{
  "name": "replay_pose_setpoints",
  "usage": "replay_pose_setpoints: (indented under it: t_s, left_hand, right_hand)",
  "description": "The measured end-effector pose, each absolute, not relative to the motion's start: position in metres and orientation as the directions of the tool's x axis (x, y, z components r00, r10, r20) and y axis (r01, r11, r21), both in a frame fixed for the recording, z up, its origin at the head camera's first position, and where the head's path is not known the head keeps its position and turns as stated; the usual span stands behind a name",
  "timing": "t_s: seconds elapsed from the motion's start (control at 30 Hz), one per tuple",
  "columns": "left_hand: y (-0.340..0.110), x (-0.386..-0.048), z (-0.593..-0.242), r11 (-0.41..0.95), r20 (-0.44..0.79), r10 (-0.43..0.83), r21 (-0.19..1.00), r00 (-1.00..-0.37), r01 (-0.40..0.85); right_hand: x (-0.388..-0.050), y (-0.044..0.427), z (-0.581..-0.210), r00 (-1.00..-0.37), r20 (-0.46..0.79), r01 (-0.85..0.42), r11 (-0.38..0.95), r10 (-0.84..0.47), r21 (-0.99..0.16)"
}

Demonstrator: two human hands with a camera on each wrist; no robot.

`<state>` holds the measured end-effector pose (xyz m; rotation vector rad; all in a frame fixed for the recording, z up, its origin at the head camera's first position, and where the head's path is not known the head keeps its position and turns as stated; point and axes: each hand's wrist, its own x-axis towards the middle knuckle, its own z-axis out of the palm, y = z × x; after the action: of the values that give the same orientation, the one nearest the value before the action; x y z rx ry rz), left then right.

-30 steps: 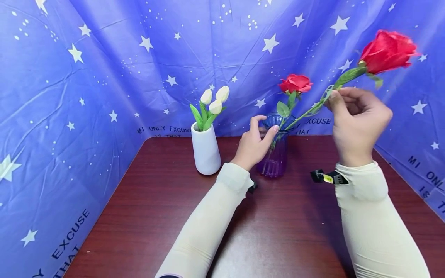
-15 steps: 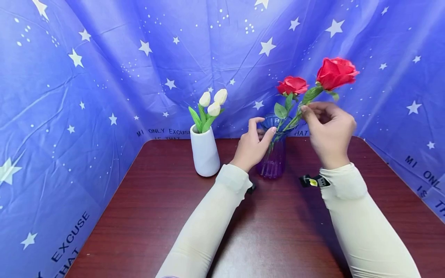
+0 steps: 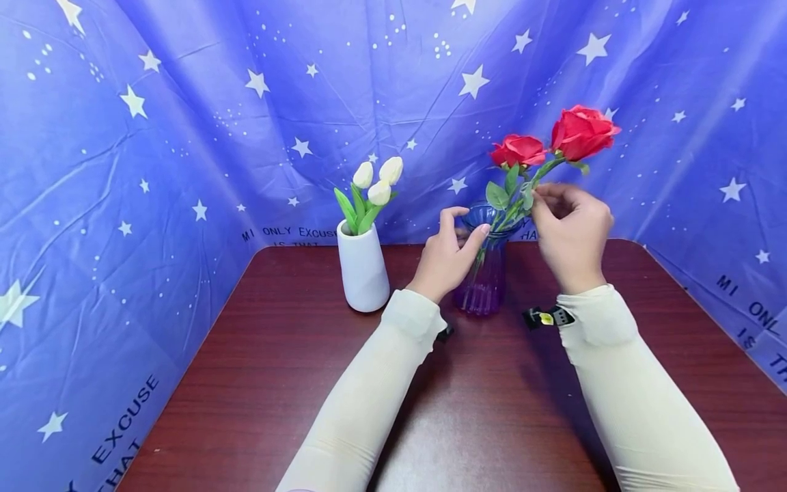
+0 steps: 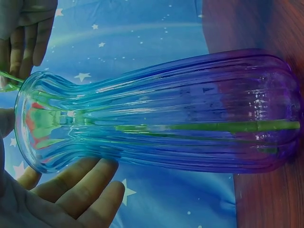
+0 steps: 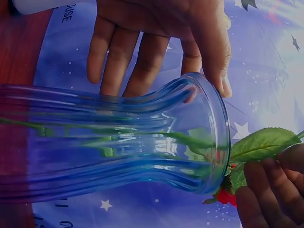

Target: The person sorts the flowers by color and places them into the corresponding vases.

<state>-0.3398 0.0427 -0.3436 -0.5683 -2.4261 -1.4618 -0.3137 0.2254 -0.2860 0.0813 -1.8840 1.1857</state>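
Observation:
A ribbed glass vase, blue at the neck and purple below, stands upright on the table. My left hand holds it by the neck, thumb at the rim and fingers along the side. One red rose leans in the vase. Just right of it is a larger red rose, its stem slanting into the vase mouth. My right hand pinches that stem below the bloom. Green stems show through the glass in the left wrist view. A green leaf sits by my right fingers in the right wrist view.
Left of the glass vase, a white vase holds several green leaves and white tulips. Both vases stand near the back of the dark red wooden table. A blue curtain with stars hangs around the table.
My right hand has moved left and down with the larger rose, bringing its bloom beside the other rose and its stem deeper into the vase. The left hand keeps its hold on the vase.

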Motion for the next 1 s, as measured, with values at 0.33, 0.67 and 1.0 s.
replay_pose_setpoints:
  t_s: [0.33, 0.67, 1.0]
  left_hand:
    - [0.043, -0.345, -0.342, 0.411, 0.407, 0.171, 0.798, -0.897, 0.441]
    - [0.043, -0.347, -0.342, 0.408, 0.405, 0.184, 0.798, -0.896, 0.444]
    - [0.025, -0.335, -0.340, 0.500, 0.433, 0.236, 0.713, -0.870, 0.491]
  right_hand:
    - [-0.334, 0.226, -0.284, -0.686, 0.607, -0.439, 0.438, 0.401, -0.785]
    - [-0.358, 0.239, -0.277, -0.807, 0.451, -0.429, 0.148, 0.381, -0.891]
    - [-0.363, 0.245, -0.285, -0.830, 0.433, -0.452, 0.029, 0.353, -0.891]
